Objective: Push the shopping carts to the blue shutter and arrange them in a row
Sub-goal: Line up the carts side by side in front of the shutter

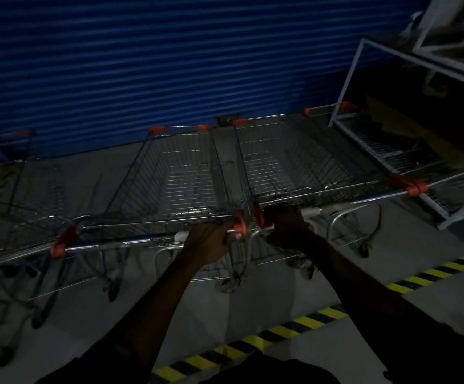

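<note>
Carts at the blue shutter (169, 65): three in view, all nosed toward it, fronts close to its foot, contact not visible. Light poor; wheel detail lost

Left hand (211, 242) is curled over the handle bar (131, 239) of the middle cart (181, 173), at the end by an orange cap. Right hand (289, 225) is wrapped round the handle of the neighbouring cart (294, 162), also close to its orange cap. The two gripped ends sit just beside each other, with a narrow gap between the baskets. A third cart (31, 189) stands along the shutter beyond the middle one, with a wider gap and seemingly a little skewed to the shutter

Judgement: this is the arranging step, and the pushing is largely done. The held pair look roughly level against the shutter, though the wide lens bends the line

The next move likely calls for short, even nudges toward the shutter to square both fronts, keeping knuckles out of the pinch between the caps. After that, the third cart wants closing up. A white wire rack (391, 151) crowds the neighbouring cart at the shutter's end, so little sideways room. Hazard tape (308, 322) runs on the floor behind the carts, away from the shutter
</note>
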Motion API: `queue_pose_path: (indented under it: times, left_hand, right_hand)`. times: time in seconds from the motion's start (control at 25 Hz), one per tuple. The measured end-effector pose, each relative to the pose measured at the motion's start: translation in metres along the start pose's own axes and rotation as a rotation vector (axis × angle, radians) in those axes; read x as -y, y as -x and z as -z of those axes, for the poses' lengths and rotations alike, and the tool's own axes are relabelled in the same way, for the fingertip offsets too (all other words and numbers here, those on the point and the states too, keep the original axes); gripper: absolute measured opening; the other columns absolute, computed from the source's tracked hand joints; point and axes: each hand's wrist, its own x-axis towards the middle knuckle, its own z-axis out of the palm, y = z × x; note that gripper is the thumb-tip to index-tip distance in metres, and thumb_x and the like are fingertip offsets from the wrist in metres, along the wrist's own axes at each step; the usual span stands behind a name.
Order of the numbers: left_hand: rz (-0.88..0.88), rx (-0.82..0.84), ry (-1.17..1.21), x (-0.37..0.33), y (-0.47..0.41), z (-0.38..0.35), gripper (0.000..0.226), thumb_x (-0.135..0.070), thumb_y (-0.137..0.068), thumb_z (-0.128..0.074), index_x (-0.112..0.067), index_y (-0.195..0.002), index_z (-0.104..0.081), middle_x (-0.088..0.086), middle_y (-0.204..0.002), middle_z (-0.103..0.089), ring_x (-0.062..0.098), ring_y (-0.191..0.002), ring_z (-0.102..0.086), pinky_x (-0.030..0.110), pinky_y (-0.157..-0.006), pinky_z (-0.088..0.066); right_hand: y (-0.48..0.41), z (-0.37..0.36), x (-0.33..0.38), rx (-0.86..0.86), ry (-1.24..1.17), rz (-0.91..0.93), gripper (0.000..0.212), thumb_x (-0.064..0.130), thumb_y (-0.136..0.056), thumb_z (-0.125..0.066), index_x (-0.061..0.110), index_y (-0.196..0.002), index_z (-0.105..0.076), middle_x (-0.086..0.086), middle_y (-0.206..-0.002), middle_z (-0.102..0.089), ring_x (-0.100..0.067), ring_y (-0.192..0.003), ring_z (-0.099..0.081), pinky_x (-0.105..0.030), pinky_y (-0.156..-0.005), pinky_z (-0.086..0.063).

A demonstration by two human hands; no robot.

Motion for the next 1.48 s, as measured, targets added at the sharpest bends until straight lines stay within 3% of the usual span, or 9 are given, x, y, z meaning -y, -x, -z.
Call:
queue_pose_path:
  times: [0.12, 0.28, 0.4, 0.64, 0.76, 0.96, 1.08, 1.24, 1.48]
  left_hand:
    - [0.017, 0.031, -0.051, -0.005, -0.006, -0.002, 0.054, -0.054, -0.093, -0.043, -0.032, -0.140, -0.057, 0.005, -0.098, -0.077, 0.031, -0.076, -0.073, 0.034, -0.061, -0.053]
    - [0.108, 0.184, 0.002, -0.009, -0.016, -0.007, 0.056, -0.061, -0.096, -0.047, -0.045, -0.149, -0.039, 0.003, -0.109, -0.076, 0.029, -0.092, -0.072, 0.038, -0.076, -0.057]
    - [0.085, 0.208, 0.088, -0.010, -0.025, -0.011, 0.053, -0.067, -0.094, -0.043, -0.049, -0.144, -0.040, -0.001, -0.111, -0.076, 0.023, -0.095, -0.073, 0.035, -0.077, -0.057]
    - [0.066, 0.150, 0.113, -0.017, -0.030, -0.015, 0.050, -0.071, -0.095, -0.039, -0.047, -0.138, -0.049, -0.001, -0.097, -0.077, 0.020, -0.080, -0.073, 0.027, -0.067, -0.053]
    - [0.057, 0.151, 0.118, -0.017, -0.030, -0.014, 0.049, -0.069, -0.095, -0.042, -0.046, -0.137, -0.051, -0.002, -0.102, -0.077, 0.017, -0.083, -0.073, 0.023, -0.068, -0.047]
    - [0.027, 0.148, 0.115, -0.015, -0.029, -0.013, 0.057, -0.076, -0.093, -0.033, -0.045, -0.136, -0.054, -0.002, -0.107, -0.077, 0.020, -0.088, -0.073, 0.027, -0.072, -0.054]
    - [0.011, 0.121, 0.117, -0.012, -0.031, -0.014, 0.052, -0.072, -0.094, -0.040, -0.044, -0.133, -0.058, -0.002, -0.105, -0.077, 0.020, -0.085, -0.074, 0.027, -0.069, -0.054]
    - [0.025, 0.164, 0.110, -0.010, -0.032, -0.017, 0.061, -0.080, -0.093, -0.028, -0.048, -0.141, -0.046, -0.005, -0.117, -0.074, 0.019, -0.096, -0.073, 0.032, -0.077, -0.056]
    - [-0.003, 0.180, 0.137, -0.008, -0.034, -0.013, 0.055, -0.077, -0.095, -0.034, -0.047, -0.139, -0.050, -0.010, -0.129, -0.068, 0.016, -0.106, -0.070, 0.032, -0.083, -0.056]
  right_hand:
    - [-0.002, 0.001, -0.003, 0.040, -0.012, -0.009, 0.078, 0.029, -0.072, -0.076, 0.016, -0.144, -0.050, -0.009, -0.137, -0.058, -0.036, -0.131, -0.045, -0.045, -0.109, -0.029]
    - [0.003, 0.002, -0.007, 0.031, -0.038, 0.013, 0.085, 0.036, -0.062, -0.060, 0.014, -0.145, -0.050, -0.009, -0.136, -0.059, -0.037, -0.131, -0.046, -0.044, -0.109, -0.027]
    - [0.002, 0.001, -0.005, 0.013, -0.004, 0.025, 0.091, 0.037, -0.056, -0.048, 0.017, -0.145, -0.049, -0.008, -0.131, -0.062, -0.037, -0.126, -0.049, -0.046, -0.106, -0.031]
    - [-0.004, -0.014, -0.016, -0.042, -0.048, 0.085, 0.091, 0.031, -0.053, -0.054, 0.017, -0.142, -0.055, -0.012, -0.121, -0.067, -0.040, -0.115, -0.055, -0.048, -0.097, -0.036]
    - [-0.005, -0.012, -0.015, -0.056, -0.088, 0.069, 0.087, 0.031, -0.050, -0.055, 0.017, -0.135, -0.060, -0.011, -0.118, -0.067, -0.039, -0.113, -0.056, -0.050, -0.097, -0.036]
    - [-0.003, -0.012, -0.016, -0.039, -0.079, 0.085, 0.088, 0.033, -0.050, -0.055, 0.018, -0.136, -0.061, -0.007, -0.125, -0.066, -0.037, -0.118, -0.054, -0.052, -0.101, -0.034]
    - [-0.002, -0.014, -0.017, -0.088, -0.108, 0.097, 0.087, 0.031, -0.047, -0.058, 0.017, -0.133, -0.063, -0.009, -0.119, -0.069, -0.039, -0.112, -0.058, -0.056, -0.097, -0.037]
    - [-0.002, -0.018, -0.017, -0.151, -0.113, 0.126, 0.087, 0.031, -0.044, -0.060, 0.015, -0.129, -0.064, -0.013, -0.108, -0.070, -0.042, -0.105, -0.062, -0.058, -0.091, -0.043]
    - [0.000, -0.008, -0.009, -0.086, -0.056, 0.062, 0.084, 0.034, -0.049, -0.056, 0.015, -0.131, -0.062, -0.008, -0.124, -0.067, -0.039, -0.118, -0.054, -0.054, -0.104, -0.034]
